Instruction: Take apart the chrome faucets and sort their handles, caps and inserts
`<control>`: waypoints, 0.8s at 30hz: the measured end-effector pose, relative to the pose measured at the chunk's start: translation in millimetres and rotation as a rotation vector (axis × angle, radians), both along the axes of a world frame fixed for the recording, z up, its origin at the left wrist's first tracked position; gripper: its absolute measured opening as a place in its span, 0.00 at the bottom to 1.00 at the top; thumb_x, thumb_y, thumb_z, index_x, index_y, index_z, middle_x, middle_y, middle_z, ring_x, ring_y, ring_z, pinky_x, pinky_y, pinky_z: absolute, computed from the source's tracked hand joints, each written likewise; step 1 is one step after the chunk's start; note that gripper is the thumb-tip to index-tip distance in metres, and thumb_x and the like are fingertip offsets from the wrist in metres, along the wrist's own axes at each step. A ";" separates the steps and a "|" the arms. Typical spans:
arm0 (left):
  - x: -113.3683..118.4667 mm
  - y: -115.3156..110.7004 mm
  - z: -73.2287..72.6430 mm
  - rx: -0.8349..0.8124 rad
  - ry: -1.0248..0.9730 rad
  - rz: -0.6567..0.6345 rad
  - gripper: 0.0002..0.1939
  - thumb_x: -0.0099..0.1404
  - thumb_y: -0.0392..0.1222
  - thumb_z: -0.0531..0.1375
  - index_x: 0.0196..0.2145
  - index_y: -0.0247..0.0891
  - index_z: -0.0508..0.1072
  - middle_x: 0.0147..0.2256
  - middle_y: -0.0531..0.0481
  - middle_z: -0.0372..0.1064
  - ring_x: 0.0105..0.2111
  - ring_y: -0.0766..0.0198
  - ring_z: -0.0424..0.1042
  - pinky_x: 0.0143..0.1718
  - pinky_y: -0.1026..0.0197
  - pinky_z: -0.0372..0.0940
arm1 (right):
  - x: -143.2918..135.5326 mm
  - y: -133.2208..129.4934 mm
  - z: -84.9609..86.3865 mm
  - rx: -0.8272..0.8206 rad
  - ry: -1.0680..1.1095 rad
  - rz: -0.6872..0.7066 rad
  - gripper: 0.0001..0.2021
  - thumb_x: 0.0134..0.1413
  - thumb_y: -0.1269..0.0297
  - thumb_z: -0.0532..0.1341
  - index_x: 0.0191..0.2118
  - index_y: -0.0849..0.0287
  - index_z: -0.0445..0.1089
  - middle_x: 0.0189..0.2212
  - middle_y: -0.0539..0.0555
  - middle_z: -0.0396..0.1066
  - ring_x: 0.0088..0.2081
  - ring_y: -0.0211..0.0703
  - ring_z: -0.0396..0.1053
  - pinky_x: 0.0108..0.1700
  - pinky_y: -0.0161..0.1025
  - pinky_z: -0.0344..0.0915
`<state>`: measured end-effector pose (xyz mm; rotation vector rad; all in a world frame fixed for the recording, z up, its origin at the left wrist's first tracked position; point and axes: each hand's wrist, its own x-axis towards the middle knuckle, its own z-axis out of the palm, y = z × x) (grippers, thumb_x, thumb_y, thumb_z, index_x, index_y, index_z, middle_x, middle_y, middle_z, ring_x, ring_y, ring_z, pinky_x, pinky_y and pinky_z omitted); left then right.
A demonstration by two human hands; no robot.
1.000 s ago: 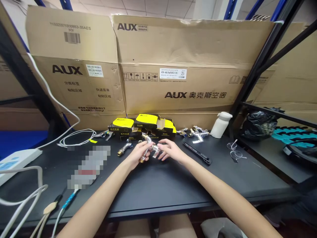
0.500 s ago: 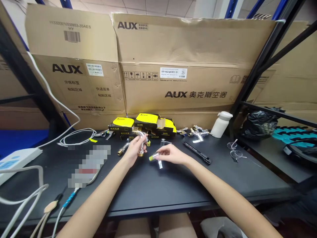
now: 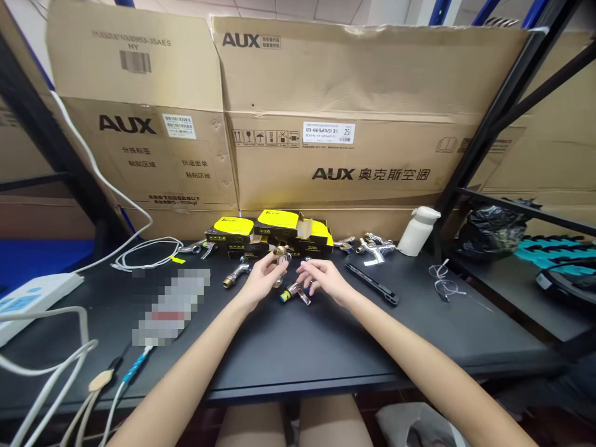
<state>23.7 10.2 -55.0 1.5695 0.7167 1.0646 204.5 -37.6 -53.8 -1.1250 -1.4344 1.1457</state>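
A chrome faucet with a brass end (image 3: pixel 280 251) is pinched in my left hand (image 3: pixel 262 279), in front of the yellow and black boxes (image 3: pixel 278 222). My right hand (image 3: pixel 325 280) is just to the right, its fingers curled but apart, with nothing visible held. Below its fingertips a second chrome faucet (image 3: pixel 292 292) with a yellow-green and blue end lies on the black table (image 3: pixel 298 354). Left of my left hand rests another faucet with a brass end (image 3: pixel 236 275).
More faucets (image 3: pixel 376 248) and a white bottle (image 3: pixel 419 231) stand at the back right. A black pen-like tool (image 3: pixel 371 284) and glasses (image 3: pixel 446 282) lie on the right. A blurred-out device (image 3: pixel 174 307), cables and a power strip (image 3: pixel 40 301) occupy the left.
My right hand has let go of the second faucet, which now lies on the table, and has moved slightly up. The faucet in my left hand has turned, its brass end now pointing towards the camera.
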 end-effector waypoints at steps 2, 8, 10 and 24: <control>0.0 0.4 -2.5 0.121 0.063 0.072 0.23 0.56 0.48 0.62 0.50 0.40 0.70 0.40 0.47 0.69 0.31 0.66 0.66 0.32 0.64 0.62 | -0.6 -0.7 2.5 -0.099 0.128 0.067 0.24 0.56 0.44 0.54 0.37 0.64 0.70 0.31 0.60 0.75 0.28 0.41 0.72 0.26 0.35 0.70; -2.8 -5.5 -0.7 0.430 0.259 0.216 0.15 0.52 0.42 0.65 0.40 0.41 0.74 0.38 0.49 0.65 0.27 0.67 0.63 0.29 0.65 0.61 | -1.9 -3.1 0.1 -0.210 0.353 0.088 0.17 0.54 0.53 0.61 0.37 0.65 0.73 0.32 0.60 0.76 0.30 0.40 0.74 0.29 0.32 0.71; -2.5 -8.8 1.7 0.448 0.266 0.197 0.15 0.51 0.41 0.65 0.39 0.41 0.74 0.37 0.49 0.65 0.28 0.66 0.64 0.29 0.65 0.61 | -1.3 -1.5 -2.3 -0.235 0.365 0.079 0.15 0.54 0.55 0.62 0.37 0.64 0.73 0.32 0.59 0.76 0.29 0.39 0.74 0.29 0.32 0.71; 3.4 -16.4 9.4 -0.126 0.123 -0.076 0.19 0.57 0.51 0.61 0.41 0.35 0.74 0.24 0.51 0.69 0.18 0.68 0.65 0.18 0.67 0.58 | 0.0 -5.6 -3.2 0.306 -0.101 -0.072 0.16 0.48 0.54 0.65 0.39 0.60 0.76 0.36 0.55 0.77 0.37 0.48 0.74 0.45 0.45 0.70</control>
